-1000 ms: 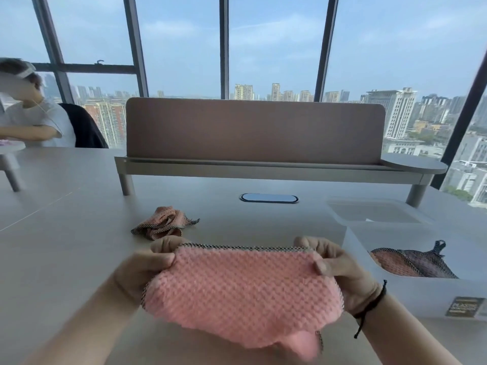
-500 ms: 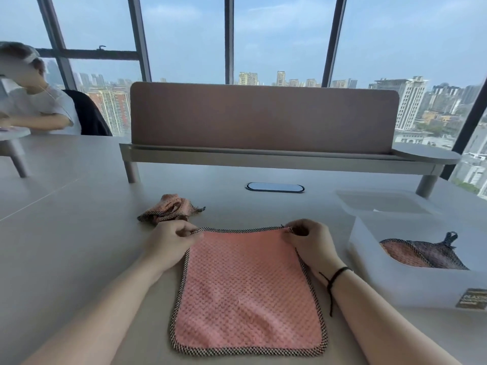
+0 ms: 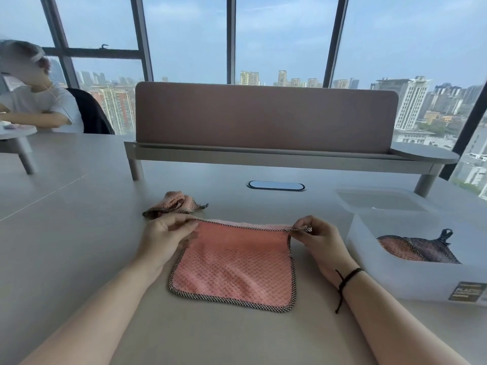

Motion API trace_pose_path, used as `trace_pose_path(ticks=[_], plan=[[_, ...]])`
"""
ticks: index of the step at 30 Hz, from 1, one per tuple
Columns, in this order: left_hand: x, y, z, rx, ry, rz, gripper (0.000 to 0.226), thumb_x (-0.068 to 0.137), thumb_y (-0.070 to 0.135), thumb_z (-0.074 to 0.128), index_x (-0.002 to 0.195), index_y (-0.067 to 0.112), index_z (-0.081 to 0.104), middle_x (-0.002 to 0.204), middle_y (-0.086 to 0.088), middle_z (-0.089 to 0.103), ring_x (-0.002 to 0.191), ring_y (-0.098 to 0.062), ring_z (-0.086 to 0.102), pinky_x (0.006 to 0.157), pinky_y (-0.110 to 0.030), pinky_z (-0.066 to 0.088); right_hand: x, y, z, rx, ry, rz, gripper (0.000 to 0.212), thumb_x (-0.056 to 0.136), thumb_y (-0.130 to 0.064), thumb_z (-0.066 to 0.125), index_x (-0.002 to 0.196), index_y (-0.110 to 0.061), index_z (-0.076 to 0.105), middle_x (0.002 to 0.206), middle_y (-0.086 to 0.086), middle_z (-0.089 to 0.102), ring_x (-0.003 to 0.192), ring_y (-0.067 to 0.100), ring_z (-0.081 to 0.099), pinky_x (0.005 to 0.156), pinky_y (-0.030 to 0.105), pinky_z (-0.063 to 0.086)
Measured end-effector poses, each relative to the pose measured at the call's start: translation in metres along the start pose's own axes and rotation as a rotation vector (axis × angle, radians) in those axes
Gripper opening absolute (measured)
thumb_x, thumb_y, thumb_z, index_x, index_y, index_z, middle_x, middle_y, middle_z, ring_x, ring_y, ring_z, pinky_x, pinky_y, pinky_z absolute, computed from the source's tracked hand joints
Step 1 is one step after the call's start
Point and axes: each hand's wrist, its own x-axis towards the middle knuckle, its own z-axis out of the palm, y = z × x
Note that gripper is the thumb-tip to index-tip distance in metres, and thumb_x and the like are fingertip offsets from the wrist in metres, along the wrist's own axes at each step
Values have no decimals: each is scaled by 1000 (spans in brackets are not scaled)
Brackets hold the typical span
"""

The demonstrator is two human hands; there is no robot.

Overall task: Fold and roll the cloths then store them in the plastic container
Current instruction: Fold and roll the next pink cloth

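Two hands working one pink waffle-weave cloth (image 3: pixel 232 267), lying flat near the front edge of the bench (image 3: pixel 79 246) with its far hem lifted. Left hand (image 3: pixel 164 239) pinching the far-left corner, fingers curled round the checked trim; right hand (image 3: pixel 320 242) pinching the far-right corner between thumb and fingertips, holding it just clear of the bench. Folding apparently beginning: far edge raised, near edge resting flat, no crease laid yet. Next, probably bringing both far corners toward the near hem together, keeping the trim lines matched so the halves meet squarely, then pressing the fold flat before rolling.

Waiting just beyond the left hand, a second crumpled cloth (image 3: pixel 175 204), unfolded. Sitting toward the right edge of the bench, a translucent plastic container (image 3: pixel 369 267), open, already holding one dark-trimmed cloth (image 3: pixel 416 248); resting behind it, what looks like its lid (image 3: pixel 379 200). Needing care: keeping both pinches level, since a soft cloth skews easily.
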Motion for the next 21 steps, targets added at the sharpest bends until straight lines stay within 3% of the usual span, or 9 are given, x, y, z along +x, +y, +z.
trace_pose_path(ticks=[3, 6, 9, 12, 15, 18, 21], plan=[[-16, 1, -7, 100, -132, 6, 15, 81, -4, 72, 82, 10, 79, 80, -19, 74, 68, -19, 69, 56, -25, 54, -18, -5, -15, 87, -116, 66, 33, 82, 10, 68, 66, -19, 67, 64, 10, 47, 50, 15, 35, 48, 22, 26], [-27, 2, -18, 164, -243, 8, 19, 80, -8, 71, 80, 8, 80, 81, -18, 76, 70, -16, 69, 64, -22, 57, -41, -15, -24, 40, -274, 108, 26, 74, 5, 77, 66, -18, 69, 56, 8, 46, 46, 15, 38, 44, 20, 30], [-30, 2, -26, 199, -267, 29, 24, 80, -16, 67, 78, 5, 77, 79, -16, 75, 69, -15, 69, 69, -19, 58, -61, -26, -28, -79, -439, 108, 13, 63, -8, 82, 66, -15, 72, 56, 7, 55, 46, 13, 47, 47, 17, 37], [-27, 2, -28, 214, -275, 7, 23, 81, -17, 65, 77, 3, 75, 75, -15, 72, 67, -20, 67, 64, -21, 58, -68, -29, -30, -214, -526, 96, 23, 57, -24, 92, 68, -15, 75, 67, 12, 61, 62, 20, 50, 59, 25, 39], [-25, 3, -30, 213, -274, -26, 13, 67, 1, 62, 70, 5, 75, 68, -19, 66, 58, -24, 60, 49, -25, 52, -70, -29, -29, -243, -587, 90, 19, 62, -19, 93, 72, -13, 77, 72, 9, 69, 69, 19, 57, 67, 28, 44], [-23, 6, -34, 210, -288, -31, 23, 57, 23, 65, 66, 4, 74, 59, -21, 58, 47, -21, 55, 38, -21, 38, -72, -32, -26, -264, -633, 97, 16, 69, 0, 86, 70, -14, 78, 65, 1, 70, 61, 9, 58, 63, 21, 45], [-23, 8, -37, 313, -292, 15, 34, 60, 39, 67, 62, 6, 70, 52, -18, 58, 38, -17, 47, 37, -16, 25, -71, -32, -25, -343, -679, 97, 14, 72, -3, 86, 74, -15, 80, 64, 2, 66, 62, 12, 52, 61, 25, 39]])
